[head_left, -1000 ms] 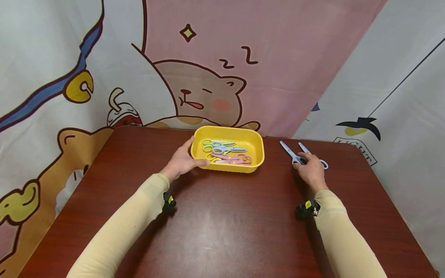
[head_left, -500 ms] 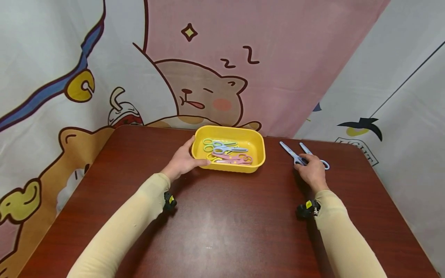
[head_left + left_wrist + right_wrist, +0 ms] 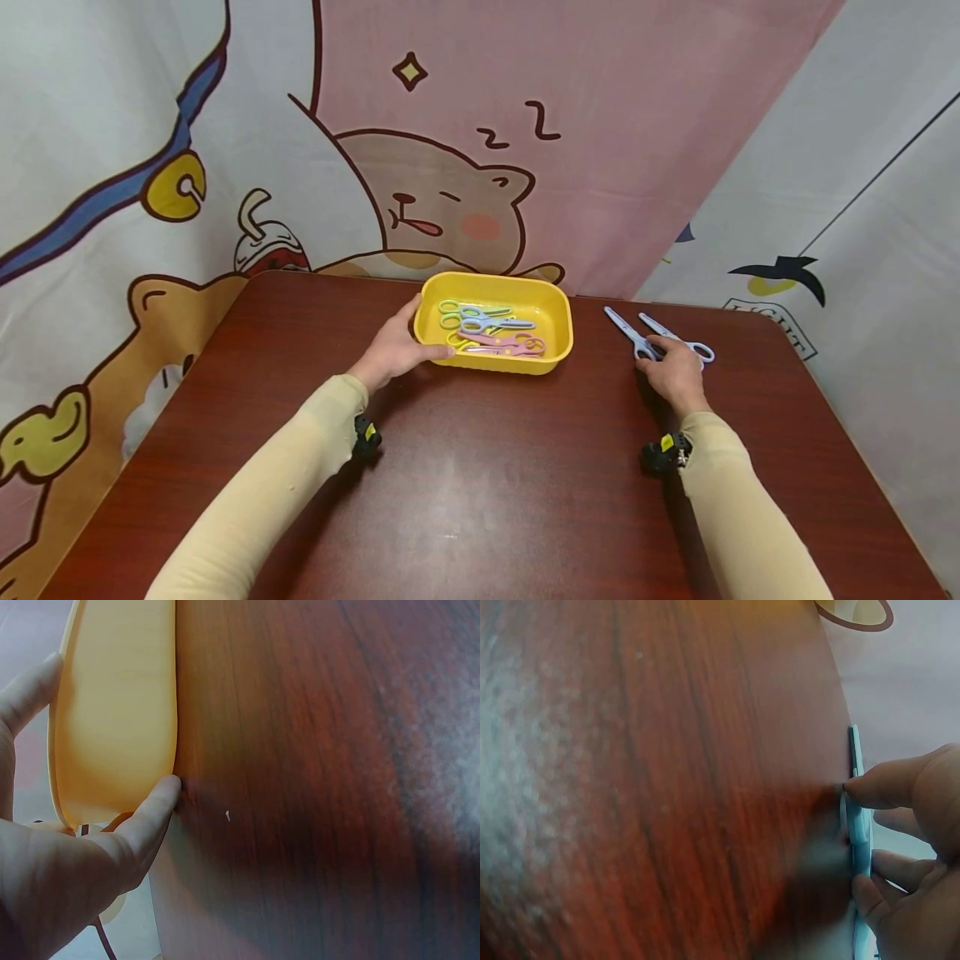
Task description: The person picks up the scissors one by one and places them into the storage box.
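My left hand (image 3: 393, 346) holds the left end of a yellow plastic basin (image 3: 555, 354), its thumb along the front wall and fingers at the far corner. Inside the basin lie several scissors: blue scissors (image 3: 495, 323) on top, with green, yellow and pink ones around and under them. Towards the table's right back, my right hand (image 3: 677, 372) pinches the handle end of light blue scissors (image 3: 624, 323) that lie on the table. A second pair of light blue scissors (image 3: 660, 325) lies just right of these, partly hidden beneath that hand.
The dark red-brown wooden table (image 3: 480, 467) carries all this. Its back edge meets a cartoon-printed cloth (image 3: 637, 125), close behind the basin. Black cameras are strapped to both wrists.
The right-hand pair of light blue scissors has turned slightly: its tip shifted left and towards me, its handle a little right. Both hands stay nearly in place.
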A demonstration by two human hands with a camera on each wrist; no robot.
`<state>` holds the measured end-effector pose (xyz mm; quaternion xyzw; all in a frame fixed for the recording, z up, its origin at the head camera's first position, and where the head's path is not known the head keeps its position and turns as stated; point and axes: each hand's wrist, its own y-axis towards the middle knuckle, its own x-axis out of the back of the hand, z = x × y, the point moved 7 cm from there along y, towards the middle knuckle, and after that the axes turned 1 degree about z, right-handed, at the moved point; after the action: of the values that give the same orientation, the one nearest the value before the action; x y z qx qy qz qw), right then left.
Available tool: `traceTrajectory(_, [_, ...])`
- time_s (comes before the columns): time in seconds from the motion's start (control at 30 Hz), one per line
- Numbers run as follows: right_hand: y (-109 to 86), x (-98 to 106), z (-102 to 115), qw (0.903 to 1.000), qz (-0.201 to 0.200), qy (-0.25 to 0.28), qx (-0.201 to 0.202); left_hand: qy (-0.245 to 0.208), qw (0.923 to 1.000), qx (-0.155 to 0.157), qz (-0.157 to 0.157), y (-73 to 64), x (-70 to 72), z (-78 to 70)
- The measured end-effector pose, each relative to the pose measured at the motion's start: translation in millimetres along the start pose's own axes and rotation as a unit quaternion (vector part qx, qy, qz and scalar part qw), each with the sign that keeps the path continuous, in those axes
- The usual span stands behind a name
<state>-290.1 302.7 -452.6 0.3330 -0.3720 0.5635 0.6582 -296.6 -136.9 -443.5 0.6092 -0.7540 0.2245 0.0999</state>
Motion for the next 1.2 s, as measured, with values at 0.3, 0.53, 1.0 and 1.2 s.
traceTrajectory(0.3, [-1.1,3.1,0.8,0.9991,-0.023,-0.011,0.035,-0.004,1.0,0.0,0.002,0.1,-1.3,0.3])
traceTrajectory(0.53, [-2.7,2.0,0.5,0.9997,-0.002,0.004,0.023,-0.006,1.0,-0.003,0.002,0.2,-1.1,-0.3])
traceTrajectory(1.0, [-5.5,1.9,0.7,0.9996,0.003,0.028,0.002,0.011,0.9999,-0.001,-0.003,-0.2,0.1,0.2])
traceTrajectory(1.2, [-3.6,2.4,0.3,0.9997,0.001,0.025,0.007,0.012,0.9999,-0.003,-0.001,-0.5,0.3,-0.1])
